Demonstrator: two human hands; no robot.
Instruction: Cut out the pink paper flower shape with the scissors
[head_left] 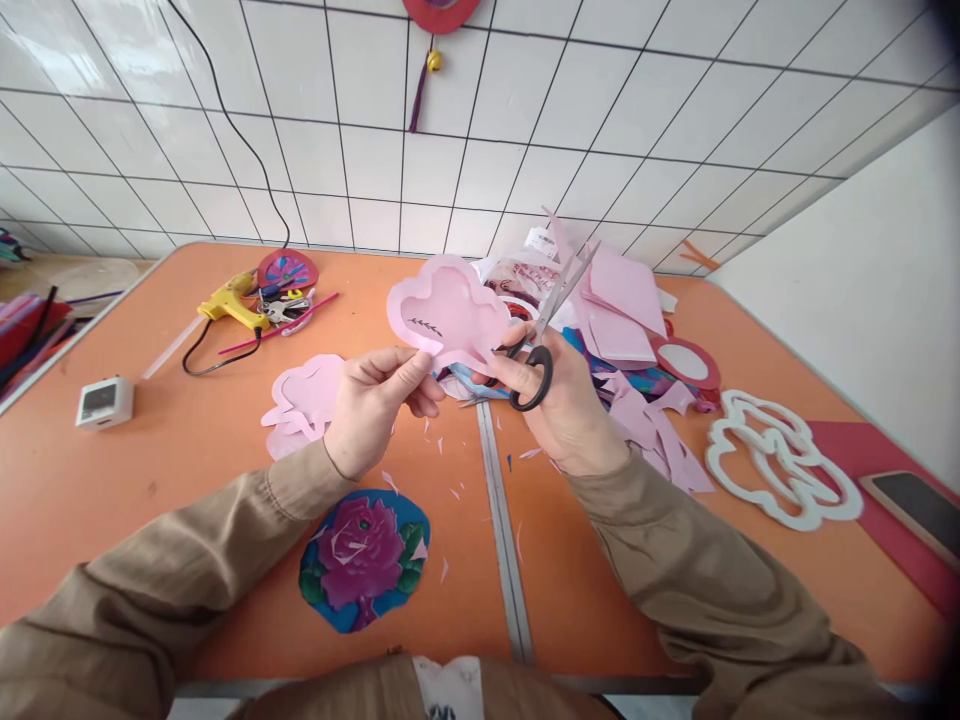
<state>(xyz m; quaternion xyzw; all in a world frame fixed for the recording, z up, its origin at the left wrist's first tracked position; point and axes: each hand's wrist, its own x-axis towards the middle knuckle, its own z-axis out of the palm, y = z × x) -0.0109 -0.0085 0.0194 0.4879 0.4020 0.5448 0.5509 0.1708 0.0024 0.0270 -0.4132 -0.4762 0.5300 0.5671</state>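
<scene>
A pink paper cutout [461, 312] with a wavy, petal-like outline is held up above the middle of the table. Its raised border surrounds a small dark leafy sprig. My left hand [375, 405] pinches the lower left edge between thumb and fingers. In my right hand [566, 415] are black-handled scissors [555, 300], blades pointing up and away, slightly apart. The right thumb and fingertips also touch the cutout's lower right edge. Behind my left hand lie more pink paper shapes [304, 395]. Nearer my body is a rose picture [364, 560] on blue, with paper snippets on it.
The orange table [225, 440] has a metal seam and scattered scraps. A yellow glue gun [232, 300], keys [281, 308] and a white cube-shaped device [105, 402] stand left. To the right are pink offcuts [652, 425], white cloud-shaped frames [784, 460] and a phone [919, 510].
</scene>
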